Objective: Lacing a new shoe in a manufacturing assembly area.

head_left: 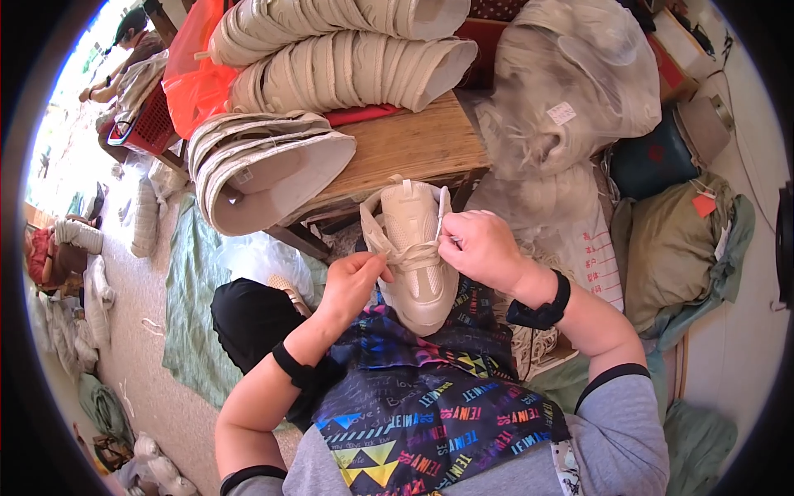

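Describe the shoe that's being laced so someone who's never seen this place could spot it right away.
Find the wooden table stacked with pale shoe uppers. Just below its front edge, the beige shoe rests on the person's lap between both hands. Unlike the flat stacked pieces, it is a whole shoe with laces.

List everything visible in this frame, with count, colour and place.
shoe: one, beige, on the lap, being laced
lace: one, beige, pulled across the shoe
stacked shoe uppers: three rows, cream, on and beside the bench
wooden bench: one, brown, centre top
red basket: one, upper left
clear plastic bags: two, holding pale shoes, upper right
apron: one, dark with bright triangles, on the lap
left hand: pinching the lace
right hand: pinching the lace at the eyelet
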A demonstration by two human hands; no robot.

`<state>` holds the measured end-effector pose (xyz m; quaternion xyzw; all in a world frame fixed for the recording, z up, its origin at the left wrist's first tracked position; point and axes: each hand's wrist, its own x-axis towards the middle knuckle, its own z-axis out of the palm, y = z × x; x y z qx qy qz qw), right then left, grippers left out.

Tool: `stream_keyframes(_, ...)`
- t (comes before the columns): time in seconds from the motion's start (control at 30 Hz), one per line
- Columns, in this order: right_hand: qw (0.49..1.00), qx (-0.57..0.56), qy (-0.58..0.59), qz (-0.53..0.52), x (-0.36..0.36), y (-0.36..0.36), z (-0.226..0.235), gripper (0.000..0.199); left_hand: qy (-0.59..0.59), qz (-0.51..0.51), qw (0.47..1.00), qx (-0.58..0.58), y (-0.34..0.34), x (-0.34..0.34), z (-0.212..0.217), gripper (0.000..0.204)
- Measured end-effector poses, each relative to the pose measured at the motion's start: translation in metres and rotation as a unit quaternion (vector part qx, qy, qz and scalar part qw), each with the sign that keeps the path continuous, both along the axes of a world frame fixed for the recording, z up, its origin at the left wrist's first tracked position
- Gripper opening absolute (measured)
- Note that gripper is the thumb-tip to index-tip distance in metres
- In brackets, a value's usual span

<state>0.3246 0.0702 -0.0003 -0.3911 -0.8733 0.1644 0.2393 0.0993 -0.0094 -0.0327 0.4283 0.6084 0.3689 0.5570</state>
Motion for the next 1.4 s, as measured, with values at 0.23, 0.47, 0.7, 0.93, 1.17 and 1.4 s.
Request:
stream_keyframes(0.23, 0.989, 0.029, -0.110, 0.096, 0.009, 0.009, 0.015, 0.010, 0.208, 0.001, 0.967, 0.146, 0.003, 0.003, 0.001, 0.027)
stream_keyframes(0.47, 0.952, 0.192, -0.177, 0.161, 0.003, 0.022, 0.035, 0.010, 0.484, -0.099, 0.822, 0.283, 0.015, 0.002, 0.043, 0.016)
stream_keyframes(0.7, 0.957, -0.045, -0.143, 0.249, 0.011, 0.052, 0.028, 0.013, 0.375, -0.256, 0.804, 0.383, 0.045, -0.026, 0.034, 0.025)
stream_keyframes(0.93, 0.972, -0.211, 0.048, 0.089, -0.003, 0.034, -0.007, 0.019, 0.272, -0.139, 0.901, 0.309, 0.037, -0.005, 0.009, 0.012)
stream_keyframes(1.17, 0.863, -0.427, 0.253, 0.094, -0.018, 0.007, 0.045, 0.017, 0.095, 0.061, 0.945, 0.308, 0.026, 0.022, 0.057, 0.010)
stream_keyframes(1.4, 0.797, -0.509, 0.246, 0.211, -0.024, 0.002, 0.092, 0.018, -0.055, -0.009, 0.952, 0.301, 0.053, 0.008, 0.085, 0.021)
